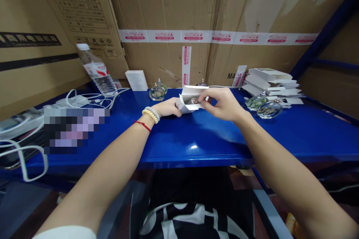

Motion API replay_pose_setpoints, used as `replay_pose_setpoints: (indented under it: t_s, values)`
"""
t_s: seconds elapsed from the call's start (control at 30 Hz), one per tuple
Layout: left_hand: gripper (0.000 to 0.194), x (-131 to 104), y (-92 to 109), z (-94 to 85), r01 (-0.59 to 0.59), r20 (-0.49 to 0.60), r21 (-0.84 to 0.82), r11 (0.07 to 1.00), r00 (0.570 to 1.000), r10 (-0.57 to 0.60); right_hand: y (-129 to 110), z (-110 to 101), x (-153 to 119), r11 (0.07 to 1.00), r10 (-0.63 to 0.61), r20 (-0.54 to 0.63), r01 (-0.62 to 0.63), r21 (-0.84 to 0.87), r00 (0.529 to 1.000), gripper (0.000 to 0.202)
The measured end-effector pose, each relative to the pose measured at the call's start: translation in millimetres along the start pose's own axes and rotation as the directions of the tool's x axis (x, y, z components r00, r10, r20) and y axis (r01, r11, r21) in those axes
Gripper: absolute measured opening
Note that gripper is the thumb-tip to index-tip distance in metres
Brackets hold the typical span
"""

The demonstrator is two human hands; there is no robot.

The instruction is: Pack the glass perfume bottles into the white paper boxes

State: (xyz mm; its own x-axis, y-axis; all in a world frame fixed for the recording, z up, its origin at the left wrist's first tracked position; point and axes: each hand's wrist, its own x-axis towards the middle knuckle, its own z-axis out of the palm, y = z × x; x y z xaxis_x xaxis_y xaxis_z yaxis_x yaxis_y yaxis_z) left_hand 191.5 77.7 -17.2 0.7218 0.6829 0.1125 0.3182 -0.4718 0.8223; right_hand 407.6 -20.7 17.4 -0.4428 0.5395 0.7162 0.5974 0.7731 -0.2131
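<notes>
My left hand (169, 107) is wrapped round the left side of a small white carton (189, 109), held just above the blue table. The carton's end flaps stand open toward me. Inside its mouth shows a small round shiny thing (194, 100), too small to name for certain. At the carton's right edge, my right hand (221, 104) has its thumb and forefinger pinched on the flap. Behind the carton a glass perfume bottle (202, 83) is partly hidden. Left of it stand two round glass perfume bottles (157, 92), one behind the other.
To the right, two perfume bottles (269, 109) lie beside a stack of flattened white cartons (270, 82). A closed white box (136, 80), a water bottle (101, 76) and white cables (92, 101) occupy the left. Large cardboard (168, 15) walls the back of the blue table (179, 145).
</notes>
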Motion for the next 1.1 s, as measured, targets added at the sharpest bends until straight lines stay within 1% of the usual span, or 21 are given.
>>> replay_pose_setpoints:
  t_s: [0.1, 0.27, 0.33, 0.47, 0.57, 0.63, 0.77, 0.87, 0.93, 1.0, 1.07, 1.1]
  values:
    - [0.018, -1, 1, -0.5, 0.036, 0.035, 0.021, 0.999, 0.999, -0.037, -2, -1, 0, 1.0, 0.001, 0.022, -0.001, 0.01, 1.0, 0.011]
    - [0.014, -5, 4, 0.7, 0.056, 0.025, -0.026, 0.998, 0.998, -0.055, -1, -3, 0, 0.999, 0.008, -0.008, -0.008, 0.04, 1.0, 0.014]
    - [0.015, -6, 6, 1.8, 0.074, 0.016, -0.051, 0.996, 0.997, -0.073, 3, -3, 0, 1.0, 0.0, -0.002, 0.0, 0.027, 1.0, 0.015]
    - [0.018, -6, 9, 3.6, 0.103, 0.018, -0.074, 0.992, 0.995, -0.102, 10, -1, 1, 1.0, 0.01, 0.014, -0.01, -0.003, 1.0, 0.007]
    - [0.022, -6, 12, 4.7, 0.125, 0.011, -0.097, 0.987, 0.992, -0.125, 14, 2, 1, 0.999, 0.044, -0.021, -0.044, -0.007, 0.999, 0.009]
    - [0.029, -6, 12, 5.9, 0.133, -0.007, -0.125, 0.983, 0.991, -0.135, 16, 6, 0, 0.997, 0.071, -0.051, -0.071, -0.002, 0.996, 0.011]
    - [0.048, -6, 12, 11.0, 0.105, 0.019, -0.175, 0.979, 0.995, -0.103, 22, 14, -1, 0.987, 0.155, -0.124, -0.149, 0.056, 0.98, 0.018]
    - [0.054, -5, 11, 15.8, 0.087, 0.009, -0.155, 0.984, 0.996, -0.087, 28, 20, -2, 0.973, 0.224, -0.202, -0.209, 0.095, 0.954, 0.023]
    - [0.056, -5, 11, 17.5, 0.073, -0.003, -0.128, 0.989, 0.997, -0.074, 31, 24, -2, 0.963, 0.262, -0.204, -0.241, 0.12, 0.943, 0.026]
    - [0.056, -4, 11, 17.0, 0.049, 0.003, -0.12, 0.992, 0.999, -0.049, 34, 26, -3, 0.951, 0.289, -0.18, -0.26, 0.17, 0.94, 0.032]
    - [0.055, -4, 13, 14.4, 0.006, -0.007, -0.151, 0.988, 1.0, -0.007, 34, 27, -3, 0.937, 0.319, -0.182, -0.28, 0.209, 0.93, 0.039]
    - [0.056, -4, 14, 12.7, -0.026, -0.034, -0.183, 0.983, 0.999, 0.02, 34, 27, -3, 0.93, 0.343, -0.202, -0.301, 0.21, 0.917, 0.042]
